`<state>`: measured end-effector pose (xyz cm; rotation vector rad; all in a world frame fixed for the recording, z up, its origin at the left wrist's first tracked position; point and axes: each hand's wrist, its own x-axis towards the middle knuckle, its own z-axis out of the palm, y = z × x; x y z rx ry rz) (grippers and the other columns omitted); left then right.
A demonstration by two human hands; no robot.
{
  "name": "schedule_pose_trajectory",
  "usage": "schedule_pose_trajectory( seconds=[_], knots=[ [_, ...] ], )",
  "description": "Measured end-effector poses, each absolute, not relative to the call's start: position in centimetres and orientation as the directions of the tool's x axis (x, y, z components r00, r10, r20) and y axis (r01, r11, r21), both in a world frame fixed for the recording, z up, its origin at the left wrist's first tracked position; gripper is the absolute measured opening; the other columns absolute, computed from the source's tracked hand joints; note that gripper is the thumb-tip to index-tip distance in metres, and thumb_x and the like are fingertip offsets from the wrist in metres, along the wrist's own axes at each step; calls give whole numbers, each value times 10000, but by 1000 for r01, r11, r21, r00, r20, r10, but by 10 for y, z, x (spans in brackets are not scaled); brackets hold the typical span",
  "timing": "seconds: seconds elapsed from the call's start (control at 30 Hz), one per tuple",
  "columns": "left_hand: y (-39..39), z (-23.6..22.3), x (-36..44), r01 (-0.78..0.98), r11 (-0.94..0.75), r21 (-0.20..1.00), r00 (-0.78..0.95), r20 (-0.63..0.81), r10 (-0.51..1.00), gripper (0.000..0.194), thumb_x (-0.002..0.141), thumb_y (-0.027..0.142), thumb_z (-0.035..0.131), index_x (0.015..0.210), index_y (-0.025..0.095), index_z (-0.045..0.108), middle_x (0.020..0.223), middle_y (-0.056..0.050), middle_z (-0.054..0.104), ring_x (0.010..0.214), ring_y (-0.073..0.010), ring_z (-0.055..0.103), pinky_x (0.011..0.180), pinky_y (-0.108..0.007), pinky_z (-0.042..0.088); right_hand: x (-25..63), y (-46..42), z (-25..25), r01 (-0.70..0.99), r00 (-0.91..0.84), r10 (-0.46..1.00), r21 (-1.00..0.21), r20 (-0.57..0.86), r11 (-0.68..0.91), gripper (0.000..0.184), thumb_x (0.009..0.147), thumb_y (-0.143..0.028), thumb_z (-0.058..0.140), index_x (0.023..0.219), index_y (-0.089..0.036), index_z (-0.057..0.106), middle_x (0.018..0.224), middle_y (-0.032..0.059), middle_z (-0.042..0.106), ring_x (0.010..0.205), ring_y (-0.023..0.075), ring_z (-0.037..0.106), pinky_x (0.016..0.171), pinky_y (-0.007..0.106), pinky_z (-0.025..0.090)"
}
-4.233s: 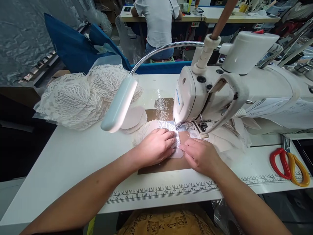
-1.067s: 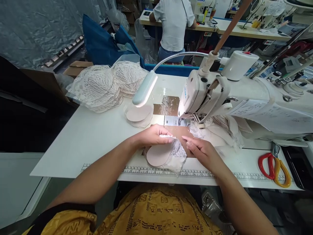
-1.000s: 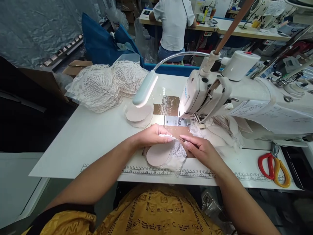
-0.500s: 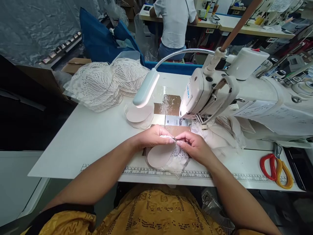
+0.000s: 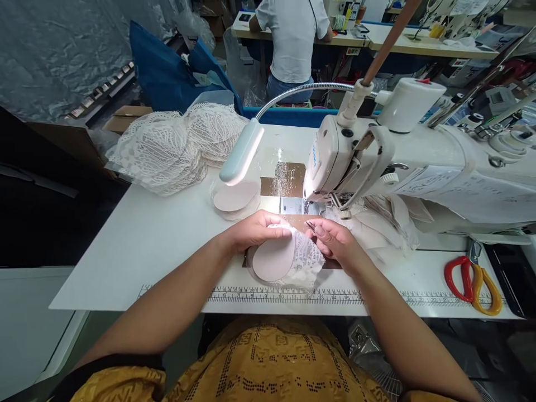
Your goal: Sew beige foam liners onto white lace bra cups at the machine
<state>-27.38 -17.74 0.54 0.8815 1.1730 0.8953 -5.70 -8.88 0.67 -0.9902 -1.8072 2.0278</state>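
My left hand [image 5: 263, 230] pinches the upper edge of a white lace piece [image 5: 307, 261] with a smooth oval pale-pink cup pad [image 5: 274, 259] on it, probably a bra cup. The piece hangs over the table's front part, in front of the sewing machine [image 5: 330, 162]. My right hand [image 5: 333, 240] is closed around small dark thread snips [image 5: 310, 225], whose tips point up and left, just off the lace's top edge. The right fingers are beside the lace; whether they touch it I cannot tell. Most of the snips is hidden in the palm.
Stacked lace pieces [image 5: 161, 148] lie at the back left, and more oval pads [image 5: 237, 198] lie nearer. A lamp [image 5: 243, 153] hangs over the table. Red-and-yellow-handled scissors [image 5: 473, 282] rest at the right. Fabric [image 5: 377, 229] lies beside the machine. A person [image 5: 291, 42] sits beyond.
The lace piece left the needle area and came toward me; snips appeared in my right hand. Half a second ago their tips met the lace edge at my left fingers; now they are apart, to the right.
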Motion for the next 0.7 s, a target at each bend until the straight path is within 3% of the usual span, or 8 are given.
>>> schedule_pose_trajectory(
  seconds=[0.13, 0.23, 0.33, 0.5, 0.6, 0.7],
  knots=[
    [-176, 7, -274, -164, 408, 898, 154, -385, 910, 280, 790, 380, 739, 881, 119, 695, 871, -69, 683, 756, -154, 626, 665, -253, 511, -53, -87, 8, 274, -745, 568, -937, -349, -216, 592, 796, -650, 570, 1141, -173, 634, 646, -38, 456, 493, 73, 296, 446, 226, 252],
    [-176, 8, -273, -176, 449, 876, 171, -421, 891, 308, 810, 390, 718, 944, 115, 681, 874, -86, 695, 755, -172, 649, 657, -270, 524, -52, -86, 7, 258, -760, 554, -940, -339, -221, 582, 791, -662, 575, 1088, -170, 662, 610, -50, 408, 486, 72, 279, 442, 225, 234],
    [-177, 7, -275, -167, 452, 876, 179, -423, 888, 313, 828, 394, 696, 961, 111, 664, 886, -89, 692, 761, -175, 652, 666, -278, 524, -52, -85, 6, 254, -761, 559, -944, -329, -210, 552, 789, -645, 589, 1058, -171, 676, 623, -46, 434, 481, 68, 292, 446, 225, 253],
    [-174, 7, -273, -76, 338, 938, 184, -320, 929, 319, 766, 324, 753, 994, 133, 639, 976, -65, 673, 842, -153, 625, 730, -257, 499, -51, -85, 1, 276, -791, 554, -959, -260, -57, 431, 777, -438, 684, 1128, -189, 665, 797, 7, 599, 696, 133, 546, 658, 284, 457],
    [-171, 7, -266, 16, 243, 970, 199, -242, 950, 443, 700, 300, 805, 1078, 150, 629, 1095, -78, 663, 990, -189, 610, 836, -290, 489, -50, -86, 2, 284, -804, 549, -959, -228, 17, 368, 808, -386, 645, 1118, -189, 672, 871, 37, 635, 787, 165, 587, 737, 327, 487],
    [-171, 8, -259, 118, 197, 973, 179, -216, 960, 399, 729, 340, 782, 1059, 148, 667, 1093, -83, 678, 1013, -210, 613, 868, -309, 479, -51, -87, 6, 306, -804, 546, -951, -234, 43, 369, 818, -365, 631, 1142, -191, 661, 874, 36, 640, 773, 164, 592, 733, 339, 497]
  ],
)
